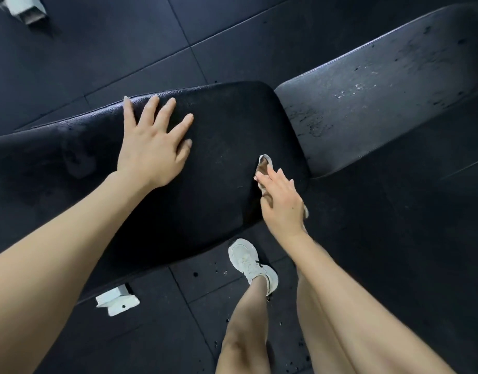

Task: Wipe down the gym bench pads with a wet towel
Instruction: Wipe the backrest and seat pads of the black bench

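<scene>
Head view: the person stands over a black gym bench on a dark rubber-tile floor. The left hand lies flat and spread wide on the near seat pad, fingers fanned toward the far edge, holding nothing; it looks placed there to brace the body and steady the pad while the other hand works. The right hand is at the near right corner of that same pad, fingers extended and pressing a small pale towel against the pad's edge. Most of the towel is hidden under the palm; only a folded tip pokes out past the fingertips and a sliver shows at the wrist side. Held flat rather than bunched, it probably gives more contact along the curved corner.

The seat pad looks evenly dark with a slight sheen, which I judge to be dampness from wiping, though that cannot be confirmed. The longer back pad, just beside it across a narrow gap, is greyer, with pale flecks and scuffed patches, so it likely needs attention next.

A white sneaker stands on the floor under the pad's near edge, and a white bench foot bracket sits to its left.
</scene>
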The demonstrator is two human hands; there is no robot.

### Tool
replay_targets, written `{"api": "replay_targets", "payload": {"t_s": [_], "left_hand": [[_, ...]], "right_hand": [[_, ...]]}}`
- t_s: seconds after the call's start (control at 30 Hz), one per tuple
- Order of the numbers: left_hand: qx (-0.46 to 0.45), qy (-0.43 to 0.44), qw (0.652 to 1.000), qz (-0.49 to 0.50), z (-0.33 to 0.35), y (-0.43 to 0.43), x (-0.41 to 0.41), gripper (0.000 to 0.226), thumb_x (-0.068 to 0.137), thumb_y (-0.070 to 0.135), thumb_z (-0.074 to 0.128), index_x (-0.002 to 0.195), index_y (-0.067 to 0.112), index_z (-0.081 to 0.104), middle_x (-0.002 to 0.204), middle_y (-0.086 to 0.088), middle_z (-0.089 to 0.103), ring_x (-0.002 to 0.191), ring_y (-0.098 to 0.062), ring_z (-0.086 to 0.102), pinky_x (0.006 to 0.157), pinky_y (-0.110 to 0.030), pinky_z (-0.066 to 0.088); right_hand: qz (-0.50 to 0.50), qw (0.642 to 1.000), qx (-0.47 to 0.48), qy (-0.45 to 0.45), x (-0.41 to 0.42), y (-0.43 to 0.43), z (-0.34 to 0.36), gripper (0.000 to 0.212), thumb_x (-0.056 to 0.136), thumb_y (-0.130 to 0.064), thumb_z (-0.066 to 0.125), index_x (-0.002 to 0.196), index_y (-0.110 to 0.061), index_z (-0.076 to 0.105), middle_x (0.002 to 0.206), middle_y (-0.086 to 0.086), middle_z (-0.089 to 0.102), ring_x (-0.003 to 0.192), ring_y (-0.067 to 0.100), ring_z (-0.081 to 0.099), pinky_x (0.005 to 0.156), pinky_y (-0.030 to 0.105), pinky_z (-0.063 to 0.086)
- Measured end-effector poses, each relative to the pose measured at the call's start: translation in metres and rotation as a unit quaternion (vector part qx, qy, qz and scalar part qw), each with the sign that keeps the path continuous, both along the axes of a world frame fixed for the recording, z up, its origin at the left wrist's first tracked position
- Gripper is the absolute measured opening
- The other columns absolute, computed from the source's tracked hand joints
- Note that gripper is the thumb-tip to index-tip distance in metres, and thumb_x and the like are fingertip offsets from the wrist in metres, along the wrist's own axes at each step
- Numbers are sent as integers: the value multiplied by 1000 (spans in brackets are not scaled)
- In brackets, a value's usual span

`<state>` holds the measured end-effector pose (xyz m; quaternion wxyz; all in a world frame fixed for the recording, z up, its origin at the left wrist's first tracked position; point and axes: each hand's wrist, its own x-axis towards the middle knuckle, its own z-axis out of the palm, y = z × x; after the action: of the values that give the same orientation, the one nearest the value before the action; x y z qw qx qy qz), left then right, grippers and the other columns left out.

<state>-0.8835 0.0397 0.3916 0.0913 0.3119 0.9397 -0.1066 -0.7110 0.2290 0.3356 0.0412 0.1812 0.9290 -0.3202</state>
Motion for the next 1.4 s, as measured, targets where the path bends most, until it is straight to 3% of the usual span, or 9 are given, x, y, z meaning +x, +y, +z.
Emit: {"api": "replay_targets", "payload": {"t_s": [0.07, 0.17, 0.27, 0.43, 0.6, 0.7, 0.93, 1.17, 1.4], "left_hand": [[10, -4, 1000, 1, 0, 0, -1, 47, 96, 38, 36, 140, 24, 41, 150, -15, 32, 139, -39, 21, 111, -64, 2], [64, -12, 998, 17, 2, 1, -6, 43, 94, 30, 36, 131, 20, 54, 145, -14, 42, 136, -38, 30, 110, -63, 7], [87, -24, 996, 26, 5, 5, -11, 43, 89, 27, 37, 122, 15, 63, 136, -18, 51, 129, -43, 39, 108, -63, 16], [49, -40, 998, -6, -7, 33, -2, 47, 89, 36, 36, 123, 17, 62, 137, -20, 49, 126, -52, 35, 106, -66, 17], [35, -36, 998, 28, -18, 60, 5, 50, 88, 39, 37, 127, 16, 58, 140, -28, 41, 131, -51, 28, 107, -65, 11], [29, -41, 998, 30, -20, 67, 6, 49, 87, 38, 39, 125, 14, 59, 138, -31, 40, 129, -52, 30, 106, -66, 14], [33, -76, 996, 30, -16, 91, 21, 31, 89, 24, 54, 116, 15, 67, 133, -29, 48, 125, -50, 39, 104, -67, 19], [54, -117, 990, 56, -20, 130, 47, 34, 83, 18, 64, 117, 16, 66, 128, -26, 55, 121, -47, 46, 103, -65, 25], [78, -125, 981, 126, -26, 186, 47, 36, 87, 20, 59, 122, 18, 62, 132, -24, 52, 127, -45, 41, 107, -62, 23]], "right_hand": [[-11, 999, -34, 26, -4, -39, 19, 48, 72, -7, 43, 113, -8, 68, 130, 19, 59, 119, 49, 51, 96, 65, 42], [174, 977, -7, 122, 5, -98, 43, 38, 79, -12, 46, 108, -11, 70, 127, 15, 62, 114, 44, 57, 94, 57, 46], [236, 957, 20, 168, 1, -64, 25, 35, 83, -12, 46, 106, -15, 72, 124, 11, 64, 112, 37, 61, 93, 55, 48], [65, 998, -7, -12, 2, 61, -30, 49, 78, -6, 42, 120, -13, 66, 136, 13, 55, 126, 40, 50, 96, 62, 43], [-120, 983, -119, -74, -19, 86, -38, 48, 86, -2, 49, 128, -25, 60, 147, -6, 43, 132, 14, 44, 105, 24, 34], [-153, 970, -159, -99, -15, 86, -31, 50, 88, -2, 47, 132, -23, 55, 150, -4, 39, 135, 12, 40, 104, 17, 26], [38, 974, -148, -166, 20, 94, -5, 54, 90, -5, 48, 140, -24, 45, 155, 3, 30, 129, 26, 46, 103, 38, 40], [132, 990, -19, -47, 12, 146, 27, 45, 87, -21, 47, 131, -17, 55, 142, 14, 47, 120, 29, 55, 85, 43, 53], [263, 957, 122, 11, -34, 231, 26, 56, 71, -16, 81, 123, -11, 61, 125, 22, 60, 106, 34, 63, 79, 40, 56]]}}
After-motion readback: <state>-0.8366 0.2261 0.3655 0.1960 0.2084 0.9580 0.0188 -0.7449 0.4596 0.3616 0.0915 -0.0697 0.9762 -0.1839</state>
